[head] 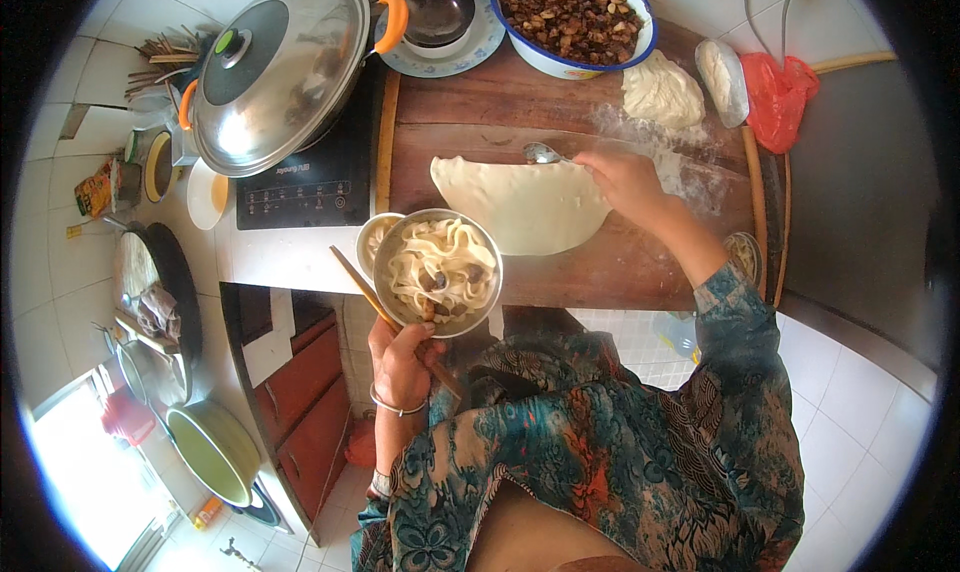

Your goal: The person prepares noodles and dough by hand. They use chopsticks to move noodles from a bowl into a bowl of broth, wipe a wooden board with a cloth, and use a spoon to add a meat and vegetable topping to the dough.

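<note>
My left hand (400, 363) grips a metal bowl (495, 294) of wide noodles (442, 260) with a few dark chunks. A pair of wooden chopsticks (358, 281) is pinched in the same hand, slanting along the bowl's side. Over the wooden board (465, 133), my right hand (624, 185) has its fingers closed on a metal spoon (541, 152). The spoon's bowl rests at or just above the far edge of a half-round sheet of dough (525, 206). Part of that sheet lies beneath the right hand.
Behind the board stands an enamel basin (517, 50) of browned diced filling, beside a dough lump (663, 91) and a red plastic bag (776, 103). A lidded wok (285, 69) sits on the induction cooker (300, 197). Another small bowl (367, 248) is close behind the noodle bowl.
</note>
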`<state>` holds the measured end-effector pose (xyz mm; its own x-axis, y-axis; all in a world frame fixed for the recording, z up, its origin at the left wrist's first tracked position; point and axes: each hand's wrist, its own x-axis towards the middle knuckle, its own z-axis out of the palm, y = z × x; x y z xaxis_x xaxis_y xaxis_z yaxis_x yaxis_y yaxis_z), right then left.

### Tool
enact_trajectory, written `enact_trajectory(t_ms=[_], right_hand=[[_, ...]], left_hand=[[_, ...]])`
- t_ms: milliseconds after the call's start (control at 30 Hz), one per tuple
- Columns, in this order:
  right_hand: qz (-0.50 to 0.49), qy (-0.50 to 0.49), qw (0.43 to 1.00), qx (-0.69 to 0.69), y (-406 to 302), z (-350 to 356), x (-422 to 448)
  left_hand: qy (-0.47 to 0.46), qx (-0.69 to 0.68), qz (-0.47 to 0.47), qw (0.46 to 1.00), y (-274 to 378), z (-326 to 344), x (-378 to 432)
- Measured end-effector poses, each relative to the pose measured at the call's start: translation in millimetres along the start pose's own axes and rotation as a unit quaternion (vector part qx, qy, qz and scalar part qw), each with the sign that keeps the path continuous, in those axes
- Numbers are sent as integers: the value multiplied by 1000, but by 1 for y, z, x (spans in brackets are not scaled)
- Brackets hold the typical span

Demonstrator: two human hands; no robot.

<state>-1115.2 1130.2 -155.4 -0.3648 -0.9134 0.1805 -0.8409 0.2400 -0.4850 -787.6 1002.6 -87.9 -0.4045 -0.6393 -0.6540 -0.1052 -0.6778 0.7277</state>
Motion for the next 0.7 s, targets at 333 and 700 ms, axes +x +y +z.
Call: enact_trajectory(t_ms=[333, 700], right_hand=[[230, -75, 905, 350, 20, 9, 16], [-30, -3, 939, 342, -81, 25, 10]], left_hand=[[50, -26, 33, 998, 10, -15, -8], [202, -90, 171, 960, -1, -79, -18]])
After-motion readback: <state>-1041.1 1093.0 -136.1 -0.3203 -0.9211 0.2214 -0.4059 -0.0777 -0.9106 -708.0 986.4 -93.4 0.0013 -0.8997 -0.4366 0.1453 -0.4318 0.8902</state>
